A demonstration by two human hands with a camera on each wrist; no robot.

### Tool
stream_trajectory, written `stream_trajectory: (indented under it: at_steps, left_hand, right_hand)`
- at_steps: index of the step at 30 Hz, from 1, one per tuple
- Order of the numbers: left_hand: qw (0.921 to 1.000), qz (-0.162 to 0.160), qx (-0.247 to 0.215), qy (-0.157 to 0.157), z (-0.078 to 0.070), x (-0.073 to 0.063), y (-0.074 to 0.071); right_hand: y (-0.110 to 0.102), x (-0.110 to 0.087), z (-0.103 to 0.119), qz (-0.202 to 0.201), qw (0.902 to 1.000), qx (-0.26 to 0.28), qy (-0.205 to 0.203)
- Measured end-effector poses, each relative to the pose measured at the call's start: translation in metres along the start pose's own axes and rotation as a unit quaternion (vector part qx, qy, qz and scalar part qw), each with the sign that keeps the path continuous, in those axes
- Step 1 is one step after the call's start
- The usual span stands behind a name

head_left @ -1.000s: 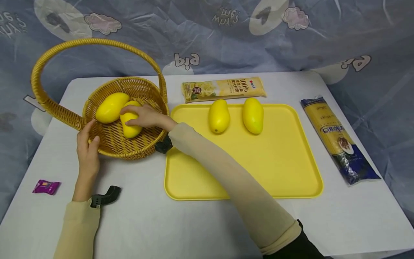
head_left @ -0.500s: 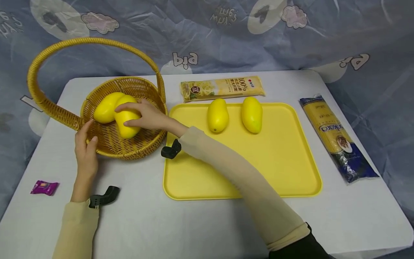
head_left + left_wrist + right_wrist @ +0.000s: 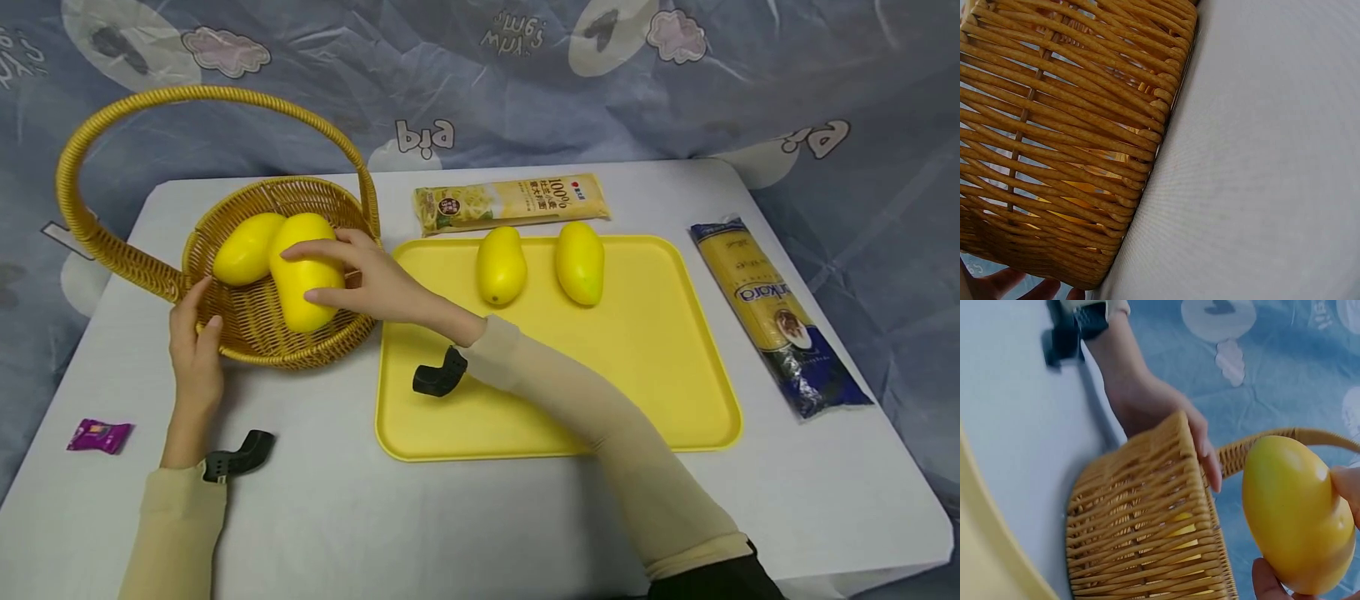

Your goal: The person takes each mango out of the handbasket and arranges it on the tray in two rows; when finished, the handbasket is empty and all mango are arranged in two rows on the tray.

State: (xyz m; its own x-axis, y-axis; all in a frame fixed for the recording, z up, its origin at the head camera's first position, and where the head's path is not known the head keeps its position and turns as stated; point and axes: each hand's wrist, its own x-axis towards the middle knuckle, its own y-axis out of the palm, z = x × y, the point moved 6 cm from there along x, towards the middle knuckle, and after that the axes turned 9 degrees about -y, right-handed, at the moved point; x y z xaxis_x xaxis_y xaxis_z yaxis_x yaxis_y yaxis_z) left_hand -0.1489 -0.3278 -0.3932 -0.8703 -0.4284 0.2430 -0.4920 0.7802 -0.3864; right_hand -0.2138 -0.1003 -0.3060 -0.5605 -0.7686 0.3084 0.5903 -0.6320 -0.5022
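Note:
A yellow mango [image 3: 296, 287] is held in my right hand [image 3: 386, 283], thumb on one side and fingers on the other. In the right wrist view that mango [image 3: 1291, 512] is raised above the rim of the wicker basket [image 3: 251, 325]. A second mango [image 3: 243, 250] lies inside the basket, at its left. My left hand [image 3: 197, 358] rests against the basket's near left side, thumb and fingers spread along the rim. In the left wrist view, fingertips [image 3: 1044, 290] touch the outer weave, and the rest of that hand is hidden.
Right of the basket lies a yellow tray [image 3: 570, 383] bearing two mangoes, one left [image 3: 502, 267] and one right [image 3: 580, 264]. Behind it is a noodle packet [image 3: 513, 202]; a blue-and-yellow packet [image 3: 780, 317] lies at the right. A purple wrapped candy [image 3: 100, 436] sits left. The basket's tall handle [image 3: 217, 93] arches up.
My right hand has lifted the mango up from inside the basket, and the right wrist and forearm have drawn back to the right over the tray. The left hand stays at the basket.

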Motion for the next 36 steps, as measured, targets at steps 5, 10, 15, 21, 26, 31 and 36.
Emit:
stream_trajectory:
  at_steps: [5,10,15,21,26,31,36]
  left_hand:
    - [1.0000,-0.001,-0.007,0.004,-0.001,0.000,0.000]
    - [1.0000,-0.001,-0.004,0.003,-0.001,0.000,0.000]
    - [0.9999,-0.003,-0.006,0.013,-0.002,0.000,0.000]
    - [0.9996,-0.002,-0.014,0.023,-0.005,0.000,0.002]
    - [0.9998,-0.004,-0.008,0.015,-0.004,0.000,0.002]
    - [0.9999,-0.006,-0.003,0.009,-0.002,-0.001,0.001]
    - [0.9999,-0.002,-0.006,0.009,-0.003,-0.002,0.001]
  right_hand:
    - [-0.006,-0.022,0.008,-0.022,0.9993,0.029,-0.013]
    - [-0.010,-0.046,0.009,-0.022,0.9990,0.038,0.006]
    - [-0.014,-0.069,0.007,-0.028,0.9974,0.060,0.030]
    - [-0.022,-0.098,0.003,-0.029,0.9967,0.049,0.057]
    - [-0.029,-0.124,-0.004,-0.044,0.9957,0.031,0.075]
    - [-0.032,-0.144,-0.011,-0.051,0.9946,0.024,0.088]
    - [-0.034,-0.159,-0.016,-0.059,0.9933,0.020,0.098]
